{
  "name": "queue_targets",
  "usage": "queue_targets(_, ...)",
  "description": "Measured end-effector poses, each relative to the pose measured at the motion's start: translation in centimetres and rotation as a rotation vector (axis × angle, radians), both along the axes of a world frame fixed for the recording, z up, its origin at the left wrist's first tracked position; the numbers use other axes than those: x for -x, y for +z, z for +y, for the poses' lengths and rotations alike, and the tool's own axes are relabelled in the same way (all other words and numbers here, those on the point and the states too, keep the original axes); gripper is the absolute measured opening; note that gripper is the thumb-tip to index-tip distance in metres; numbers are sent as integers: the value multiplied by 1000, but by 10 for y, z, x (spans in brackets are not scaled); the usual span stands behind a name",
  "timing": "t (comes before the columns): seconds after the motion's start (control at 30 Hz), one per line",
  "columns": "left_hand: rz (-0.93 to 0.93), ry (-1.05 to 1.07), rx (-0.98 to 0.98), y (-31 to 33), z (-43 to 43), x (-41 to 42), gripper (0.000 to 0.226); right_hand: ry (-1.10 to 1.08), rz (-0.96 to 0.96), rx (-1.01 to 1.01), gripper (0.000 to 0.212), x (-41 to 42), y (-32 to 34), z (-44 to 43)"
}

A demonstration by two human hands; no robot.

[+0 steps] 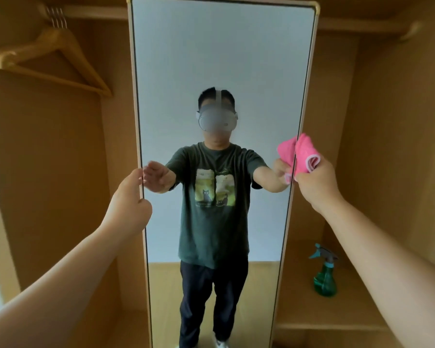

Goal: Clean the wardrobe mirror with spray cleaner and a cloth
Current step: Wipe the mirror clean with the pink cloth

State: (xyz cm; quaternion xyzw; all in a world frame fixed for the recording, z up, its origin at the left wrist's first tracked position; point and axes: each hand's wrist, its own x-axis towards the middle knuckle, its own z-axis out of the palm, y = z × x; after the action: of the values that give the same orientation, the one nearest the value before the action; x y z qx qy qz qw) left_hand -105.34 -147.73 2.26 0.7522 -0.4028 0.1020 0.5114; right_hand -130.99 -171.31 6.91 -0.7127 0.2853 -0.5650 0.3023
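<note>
Standing before an open wardrobe point(48, 159) and looking at wooden hangers point(48, 54) hanging from the rail point(98, 12) at far upper left, well apart from everything else. Seeing bare wooden panel and open room below them, down to the wardrobe floor. Reaching forward with the left hand point(129, 199) and resting it against the left edge of the mirror point(221, 59), with fingers fairly straight along the pale frame and thumb lying just over the frame's front. Holding both hands well apart, one at each long edge of the glass. Facing the tall mirror standing upright in the middle, filling the view from top to bottom, with a thin dark line running just inside its frame. Seeing in the glass a reflected person in a dark green T-shirt, both arms out. Gripping a bunched pink cloth point(305, 156) in the right hand point(317, 187), fingers curled round it, and pressing it onto the mirror's right edge around mid-height, touching glass and frame. Seeing the green spray bottle point(324, 272) standing upright on a low wooden shelf point(357, 305) at lower right, near the mirror's right frame but not touching it, below the right forearm. Seeing open room between bottle and right wardrobe wall, and more above it
</note>
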Motion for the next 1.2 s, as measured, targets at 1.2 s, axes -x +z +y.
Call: queue_targets(1.2, 210, -134, -257, -172, 11, 29, 54, 18, 125, -26, 27, 5, -124, -1)
